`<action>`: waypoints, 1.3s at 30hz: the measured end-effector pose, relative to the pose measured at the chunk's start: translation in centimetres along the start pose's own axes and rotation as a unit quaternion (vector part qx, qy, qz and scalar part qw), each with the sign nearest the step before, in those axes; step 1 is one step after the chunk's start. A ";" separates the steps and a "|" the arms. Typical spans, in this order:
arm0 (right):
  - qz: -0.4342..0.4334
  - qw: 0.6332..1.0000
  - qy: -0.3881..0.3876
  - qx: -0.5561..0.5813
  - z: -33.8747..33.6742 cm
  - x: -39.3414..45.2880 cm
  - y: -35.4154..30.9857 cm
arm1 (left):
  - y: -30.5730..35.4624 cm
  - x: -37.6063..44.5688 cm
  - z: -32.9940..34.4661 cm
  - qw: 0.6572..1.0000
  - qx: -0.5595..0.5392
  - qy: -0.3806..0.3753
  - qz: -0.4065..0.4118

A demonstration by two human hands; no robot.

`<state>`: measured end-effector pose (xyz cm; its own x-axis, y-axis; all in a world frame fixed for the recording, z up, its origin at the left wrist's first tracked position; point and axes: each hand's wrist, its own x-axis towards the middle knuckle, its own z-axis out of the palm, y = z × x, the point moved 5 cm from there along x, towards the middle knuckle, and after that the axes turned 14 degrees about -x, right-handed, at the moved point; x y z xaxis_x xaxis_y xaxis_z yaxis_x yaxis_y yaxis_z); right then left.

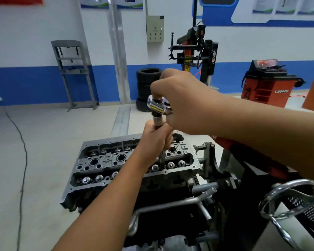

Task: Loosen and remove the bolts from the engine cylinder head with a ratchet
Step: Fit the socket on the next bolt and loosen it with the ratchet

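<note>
The grey cylinder head (105,160) sits on top of the engine, mounted on a stand in the middle of the head view. A chrome ratchet (157,105) stands above its right half, with an extension bar (161,156) running down into the head. My right hand (185,104) grips the ratchet head from above and the right. Lower down, my left hand (154,140) curls round the extension shaft. The bolt under the socket is hidden.
A chrome handwheel (290,200) of the engine stand sticks out at the lower right. Behind stand stacked tyres (147,82), a tyre changer (198,51), an orange wheel balancer (268,82) and a grey press frame (72,73). A black cable (23,160) trails over the floor at left.
</note>
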<state>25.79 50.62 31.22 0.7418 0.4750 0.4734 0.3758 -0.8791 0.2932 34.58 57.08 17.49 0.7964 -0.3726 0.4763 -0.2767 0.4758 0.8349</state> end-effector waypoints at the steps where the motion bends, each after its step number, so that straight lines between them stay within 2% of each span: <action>1: 0.013 1.000 -0.009 0.001 0.1 0.0 0.4 | -0.1 -0.1 -0.1 1.000 -0.010 -0.003 -0.010; 5: 0.035 0.999 -0.022 0.018 0.0 -0.1 1.6 | 0.0 -0.4 0.2 1.000 -0.008 -0.001 -0.024; 11: 0.051 0.998 -0.043 -0.023 -0.4 0.4 1.4 | 0.4 -0.4 1.1 0.986 0.086 0.140 0.020; 16: 0.012 0.993 -0.042 -0.108 -0.7 -0.1 -0.8 | 1.4 0.2 2.1 0.985 0.046 0.161 0.050; 21: 0.059 0.988 -0.012 -0.142 -0.7 -1.1 -1.1 | 0.4 0.7 2.6 0.982 0.063 0.169 0.055; 31: 0.193 0.981 0.029 -0.027 0.5 -0.6 1.9 | -0.5 1.9 2.2 0.958 0.119 0.258 0.042; 39: 0.207 0.976 0.060 0.019 1.6 -0.7 2.1 | -0.5 2.2 1.3 0.951 0.113 0.281 0.066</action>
<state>26.93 48.39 30.20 0.7645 0.0783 0.6398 0.0804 -0.9964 0.0259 35.75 55.05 18.50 0.8909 0.1931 0.4111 -0.4516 0.2810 0.8468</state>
